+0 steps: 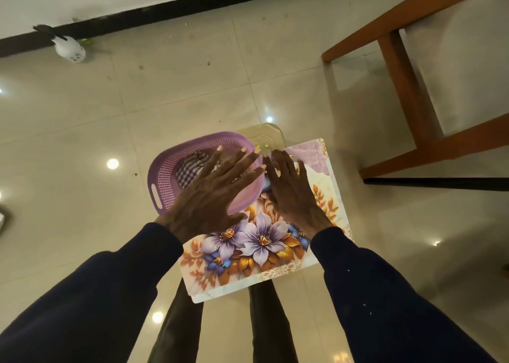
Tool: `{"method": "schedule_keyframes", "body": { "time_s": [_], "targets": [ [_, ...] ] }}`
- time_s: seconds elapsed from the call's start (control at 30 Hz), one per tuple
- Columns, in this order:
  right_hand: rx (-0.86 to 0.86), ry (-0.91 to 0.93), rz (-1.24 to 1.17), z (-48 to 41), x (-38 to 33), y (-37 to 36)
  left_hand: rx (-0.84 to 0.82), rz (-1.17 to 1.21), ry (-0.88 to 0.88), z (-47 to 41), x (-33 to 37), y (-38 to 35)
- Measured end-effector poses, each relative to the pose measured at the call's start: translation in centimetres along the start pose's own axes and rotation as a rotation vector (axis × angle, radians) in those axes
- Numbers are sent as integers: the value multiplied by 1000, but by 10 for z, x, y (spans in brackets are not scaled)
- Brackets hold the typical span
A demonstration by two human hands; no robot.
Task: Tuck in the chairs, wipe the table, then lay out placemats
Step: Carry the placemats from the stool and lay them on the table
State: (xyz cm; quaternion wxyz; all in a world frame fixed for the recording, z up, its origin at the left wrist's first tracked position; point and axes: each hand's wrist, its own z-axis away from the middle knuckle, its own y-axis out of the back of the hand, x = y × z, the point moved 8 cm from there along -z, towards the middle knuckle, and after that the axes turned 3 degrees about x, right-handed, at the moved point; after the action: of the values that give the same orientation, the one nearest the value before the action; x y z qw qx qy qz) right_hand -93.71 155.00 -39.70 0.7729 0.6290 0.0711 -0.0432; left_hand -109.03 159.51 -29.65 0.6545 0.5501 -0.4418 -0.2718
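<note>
**Both hands spread flat over basket and placemats**

The person stands over a low stool (268,135), both arms in dark sleeves stretched down in front of them. The left hand (217,189) is wide open, fingers straight and fanned apart, lying across the near rim of a purple perforated basket (165,178). It grips nothing; from here I cannot tell whether the palm presses on the rim or is just above it. A checked cloth (190,167) sits inside the basket, partly hidden by those fingers.

The right hand (292,194) is just beside it, also open with fingers straight and apart, palm down over the floral placemats (261,252). Nothing is pinched or curled around. The placemats lie on the stool, partly under the basket, with a second edge showing at the near corner.

On the glossy tiled floor (82,131), a wooden furniture frame (402,81) stands well apart to the right, and a small white object (70,49) lies by the far wall.
</note>
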Motion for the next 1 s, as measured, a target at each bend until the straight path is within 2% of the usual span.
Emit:
{"method": "schedule_keyframes", "body": {
  "time_s": [0.2,0.5,0.67,0.83,1.0],
  "targets": [
    [-76,-42,21,7,-2,-9,-16,8,-28,-2,-4,0],
    [-74,-92,30,54,-20,-13,-42,-45,-56,-7,-7,6],
    [-109,-63,27,58,-21,-14,-49,-60,9,-5,-2,8],
    [-164,-14,15,59,-20,-8,77,-61,171,23,24,14],
    [-182,27,5,64,-18,-1,385,28,488,101,63,17]
  ]
}}
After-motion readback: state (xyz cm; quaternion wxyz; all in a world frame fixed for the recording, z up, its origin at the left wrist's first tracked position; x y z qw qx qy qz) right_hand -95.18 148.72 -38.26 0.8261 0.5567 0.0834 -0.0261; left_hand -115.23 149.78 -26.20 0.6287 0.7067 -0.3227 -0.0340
